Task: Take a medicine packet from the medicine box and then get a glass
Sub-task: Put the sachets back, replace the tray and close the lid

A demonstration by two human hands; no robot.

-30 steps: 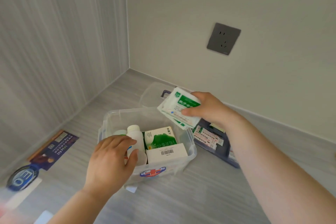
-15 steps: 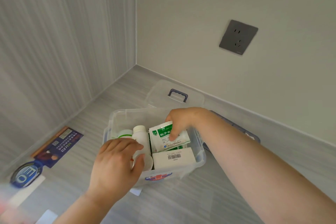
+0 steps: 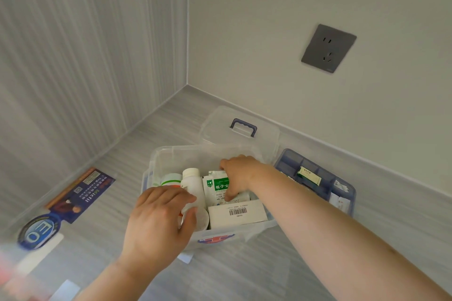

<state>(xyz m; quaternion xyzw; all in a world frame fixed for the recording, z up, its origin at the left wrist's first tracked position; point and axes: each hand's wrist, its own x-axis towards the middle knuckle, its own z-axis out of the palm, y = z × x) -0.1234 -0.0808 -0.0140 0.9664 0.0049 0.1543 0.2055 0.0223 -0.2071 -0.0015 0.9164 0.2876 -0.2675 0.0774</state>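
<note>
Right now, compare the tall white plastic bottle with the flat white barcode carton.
The tall white plastic bottle stands upright; the flat white barcode carton lies on its side. The bottle is round, the carton rectangular. The left hand touches the bottle, not the carton. Both sit in the clear plastic medicine box.

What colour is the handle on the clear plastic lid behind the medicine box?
Dark blue handle on the clear plastic lid; head view shows it.

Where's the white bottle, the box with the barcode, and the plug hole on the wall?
white bottle (image 3: pixel 193 184), head view, upper body below its cap
barcode box (image 3: pixel 236 214), head view, top face
wall socket (image 3: pixel 328 48), head view, middle of grey plate
</note>
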